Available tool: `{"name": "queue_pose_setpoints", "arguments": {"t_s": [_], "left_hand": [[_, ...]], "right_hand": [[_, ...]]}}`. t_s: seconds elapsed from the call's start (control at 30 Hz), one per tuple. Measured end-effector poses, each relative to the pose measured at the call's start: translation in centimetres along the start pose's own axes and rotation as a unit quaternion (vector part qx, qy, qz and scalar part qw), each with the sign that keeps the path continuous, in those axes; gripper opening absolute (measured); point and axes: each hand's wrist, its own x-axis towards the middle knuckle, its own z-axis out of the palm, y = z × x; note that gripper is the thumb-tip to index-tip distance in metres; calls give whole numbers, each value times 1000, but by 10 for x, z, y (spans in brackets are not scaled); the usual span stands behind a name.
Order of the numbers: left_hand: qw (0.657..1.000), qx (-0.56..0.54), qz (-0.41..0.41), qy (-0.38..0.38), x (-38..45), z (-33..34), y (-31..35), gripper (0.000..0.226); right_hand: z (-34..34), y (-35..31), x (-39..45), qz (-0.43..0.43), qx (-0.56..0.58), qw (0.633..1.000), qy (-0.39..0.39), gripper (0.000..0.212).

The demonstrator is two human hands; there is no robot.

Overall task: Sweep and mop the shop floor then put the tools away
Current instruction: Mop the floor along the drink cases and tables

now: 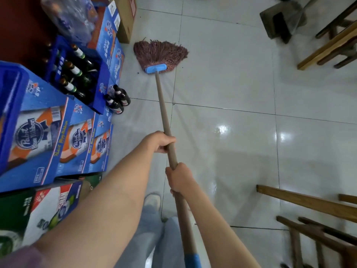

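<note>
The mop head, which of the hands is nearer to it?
Left. The left hand grips the mop handle farther down toward the mop head; the right hand grips it just behind, closer to the body.

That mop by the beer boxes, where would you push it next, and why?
Probably draw the mop head back along the stacked beer cartons. Both the left hand and right hand grip the handle, and dark specks lie on the tiles beside it.
</note>
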Motion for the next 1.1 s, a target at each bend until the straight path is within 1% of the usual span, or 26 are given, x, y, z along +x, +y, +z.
{"name": "queue_pose_setpoints", "arguments": {"t_s": [0.1,0.3,0.5,0.63,0.8,0.9,0.97,1.03,1.1], "left_hand": [[1000,8,5,11,-9,-1,-10,14],[1000,-2,0,5,-31,15,-40,16],[1000,-3,-10,-1,-58,52,-89,8],[1000,-5,-17,-1,-76,75,-130,16],[999,-49,-10,-9,-88,90,-176,15],[998,-69,6,-1,-93,93,-193,12],[996,-86,20,8,-95,93,-200,15],[996,-84,29,17,-92,89,-200,19],[997,-75,29,21,-88,80,-194,15]], "right_hand": [[10,3,-10,6,11,1000,1,24],[17,29,-42,21,18,1000,-11,25],[31,84,-78,19,-4,1000,9,26],[46,124,-109,25,1,1000,16,25],[71,160,-129,27,-3,999,23,28],[82,170,-133,38,8,999,24,27],[86,172,-134,46,19,998,28,25],[89,169,-131,45,30,998,34,27],[91,162,-124,47,44,997,38,31]]}}
